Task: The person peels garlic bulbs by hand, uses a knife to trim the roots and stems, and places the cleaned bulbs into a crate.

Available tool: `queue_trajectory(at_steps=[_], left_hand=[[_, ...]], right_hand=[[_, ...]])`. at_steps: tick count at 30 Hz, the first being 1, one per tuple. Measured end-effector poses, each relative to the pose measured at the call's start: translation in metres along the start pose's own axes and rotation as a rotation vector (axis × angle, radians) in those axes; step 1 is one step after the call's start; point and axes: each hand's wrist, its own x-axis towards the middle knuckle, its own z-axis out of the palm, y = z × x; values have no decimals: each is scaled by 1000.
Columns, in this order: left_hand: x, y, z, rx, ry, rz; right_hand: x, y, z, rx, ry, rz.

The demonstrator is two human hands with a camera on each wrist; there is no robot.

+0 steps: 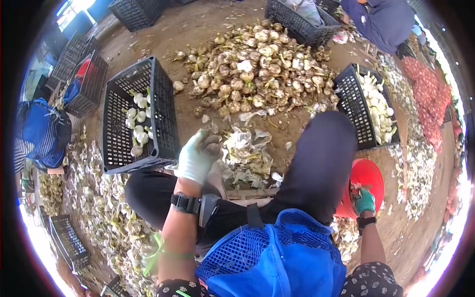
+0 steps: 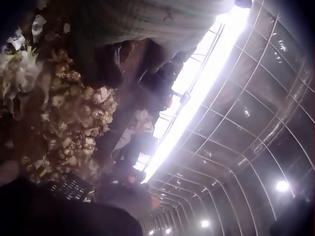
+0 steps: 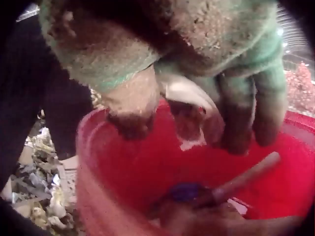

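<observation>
Facing two black crates (image 1: 167,109), garlic (image 1: 377,106) inside, red bucket (image 1: 377,182) containing slim object (image 3: 246,178)

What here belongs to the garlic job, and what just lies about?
Likely the job:
- red plastic bucket by green-gloved right hand
- brownish heap of garlic bulbs
- left black plastic crate of white bulbs

Apparently lying about:
- loose whitish peelings, right
- top-left black plastic crate

the left hand (image 1: 197,159) is gloved in white tinged pale green, the right hand (image 1: 365,202) in green stained brown. the bucket (image 1: 374,178) at right is red, the far bulb pile (image 1: 260,67) tan and cream, the left crate (image 1: 166,111) black, the near cloth (image 1: 302,262) blue, the sleeves (image 1: 371,283) black with pale motifs.
</observation>
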Motion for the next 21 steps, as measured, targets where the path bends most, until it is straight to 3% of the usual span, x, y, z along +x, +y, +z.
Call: queue_trajectory(at_steps=[2, 3, 5, 6, 7, 9, 11, 13, 17, 20, 21], left_hand=[[11, 6, 4, -38, 43, 14], [25, 8, -4, -154, -97, -56], [46, 9, 9, -3, 201, 48], [70, 10, -7, -30, 199, 20], [73, 12, 9, 88, 343, 20], [113, 18, -14, 217, 397, 22], [134, 31, -13, 327, 491, 62], [167, 46, -28, 662, 578, 268], [248, 82, -55, 1472, 706, 568], [307, 101, -59, 1830, 703, 531], [311, 104, -27, 1911, 720, 413]], right_hand=[[0, -23, -1, 106, -81, 23], [0, -33, -1, 213, -162, 56], [5, -42, 7, 324, -245, 84], [6, -39, 18, 264, -201, 116], [6, -33, 30, 204, -158, 149], [5, -1, 62, 41, -300, 152], [5, -16, 47, -2, -368, 226], [-2, 25, 66, 179, -376, 512], [33, 16, 80, 142, -354, 547], [61, 9, 59, 83, -289, 580], [72, 7, 48, 61, -266, 587]])
